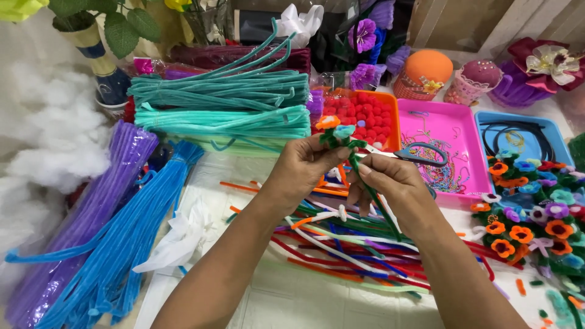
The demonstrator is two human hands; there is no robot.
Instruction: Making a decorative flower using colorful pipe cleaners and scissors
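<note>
Fuzzy green chenille makes up the stem (365,183) pinched between both hands: the left hand (304,167) closes its fingertips around the top of it, just under two small looped blooms, one orange (328,122) and one pale blue (344,130), while the right hand (390,183) grips the stem lower down, with the scissors (420,154) hooked on its fingers, blades pointing back toward the blooms. As a judgement, the little flower sprig is partly made: two heads sit on the stem, the long tail hangs untrimmed below the right hand, and whether the wrapping at the neck is finished I cannot quite tell, since the fingers cover it. Directly beneath the grip lies a loose scatter of pipe cleaners (341,244) in red, orange, white, green and blue. Right of the grip, a heap of finished flowers (530,207) suggests many are already done. Beyond the hands stand a pink tray (463,122) and an orange tray of red pompoms (359,109); left of the grip lie bundled stems in teal (225,103), blue (122,244) and purple (85,201), soft and bristly.
</note>
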